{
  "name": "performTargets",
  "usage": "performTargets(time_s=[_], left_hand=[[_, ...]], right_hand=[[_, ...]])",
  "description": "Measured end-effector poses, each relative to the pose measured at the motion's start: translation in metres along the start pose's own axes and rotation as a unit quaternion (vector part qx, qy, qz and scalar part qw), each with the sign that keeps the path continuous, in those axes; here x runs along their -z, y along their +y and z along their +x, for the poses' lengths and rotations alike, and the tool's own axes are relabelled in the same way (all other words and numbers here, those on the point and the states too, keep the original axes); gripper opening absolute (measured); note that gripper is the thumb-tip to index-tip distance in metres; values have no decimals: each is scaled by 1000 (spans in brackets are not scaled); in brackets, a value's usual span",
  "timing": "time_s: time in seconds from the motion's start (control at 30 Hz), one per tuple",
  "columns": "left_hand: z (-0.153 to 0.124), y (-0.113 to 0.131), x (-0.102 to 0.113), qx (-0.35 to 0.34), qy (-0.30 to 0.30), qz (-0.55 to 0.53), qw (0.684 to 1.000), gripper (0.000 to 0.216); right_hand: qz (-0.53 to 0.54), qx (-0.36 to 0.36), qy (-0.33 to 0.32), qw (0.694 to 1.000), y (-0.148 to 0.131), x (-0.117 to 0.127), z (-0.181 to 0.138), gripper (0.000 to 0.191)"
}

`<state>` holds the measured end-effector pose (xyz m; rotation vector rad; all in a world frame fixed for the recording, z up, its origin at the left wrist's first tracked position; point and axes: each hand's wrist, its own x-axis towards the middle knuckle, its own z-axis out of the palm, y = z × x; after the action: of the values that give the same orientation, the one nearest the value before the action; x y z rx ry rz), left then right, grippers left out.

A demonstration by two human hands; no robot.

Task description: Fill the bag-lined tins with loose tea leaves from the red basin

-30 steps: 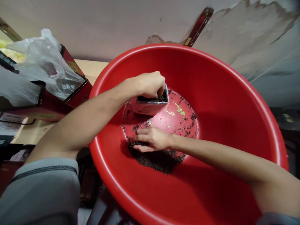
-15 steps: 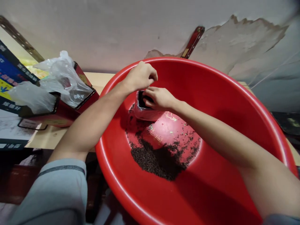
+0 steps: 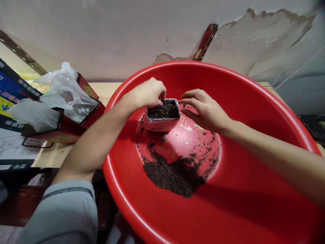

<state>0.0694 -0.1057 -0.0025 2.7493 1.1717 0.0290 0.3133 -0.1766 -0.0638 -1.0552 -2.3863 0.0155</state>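
A small red box [image 3: 162, 126] lined with clear plastic stands inside the large red basin [image 3: 254, 179]. Dark loose tea leaves [image 3: 165, 110] fill it close to the rim. My left hand [image 3: 149, 93] is at the box's back left corner, fingers curled and pinched at the edge of the plastic liner [image 3: 174, 100]; the exact grip is partly hidden. Just right of the box, my right hand [image 3: 205, 110] is open with fingers apart, holding nothing. A heap of the same dark leaves [image 3: 172, 176] lies on the basin floor, nearer to me.
Left of the basin, red boxes [image 3: 67, 130] with crumpled clear plastic bags [image 3: 68, 91] sticking out stand on a pale wooden table [image 3: 103, 89]. A printed carton [image 3: 15, 142] is at the far left. Behind rises a wall [image 3: 122, 37] with peeling paint.
My right hand has come out of the box and moved right, its fingers opening. My left hand has lowered to the rim. The leaves in the box now show.
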Motion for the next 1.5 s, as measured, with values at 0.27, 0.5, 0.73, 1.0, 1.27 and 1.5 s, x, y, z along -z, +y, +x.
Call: performTargets(time_s=[0.27, 0.5, 0.73, 1.0, 1.27, 1.5], left_hand=[[5, 19, -7, -12, -44, -40, 998, 29], [8, 25, -9, -42, -39, -42, 997, 29], [8, 24, -10, -78, -37, -35, 996, 30], [10, 21, -12, -80, -43, -17, 996, 31], [11, 18, -17, -111, -14, -18, 994, 24], [14, 21, -24, -140, -16, -37, 989, 21]], right_hand=[[-51, -152, -221, 962, 6, -6, -73, 44], [75, -101, -431, 893, -31, -37, -94, 54], [174, -63, -508, 842, -83, -62, -116, 105], [226, 60, -492, 839, -95, -76, -134, 82], [199, 123, -499, 834, -94, -76, -137, 62], [222, 125, -522, 814, -93, -86, -142, 53]])
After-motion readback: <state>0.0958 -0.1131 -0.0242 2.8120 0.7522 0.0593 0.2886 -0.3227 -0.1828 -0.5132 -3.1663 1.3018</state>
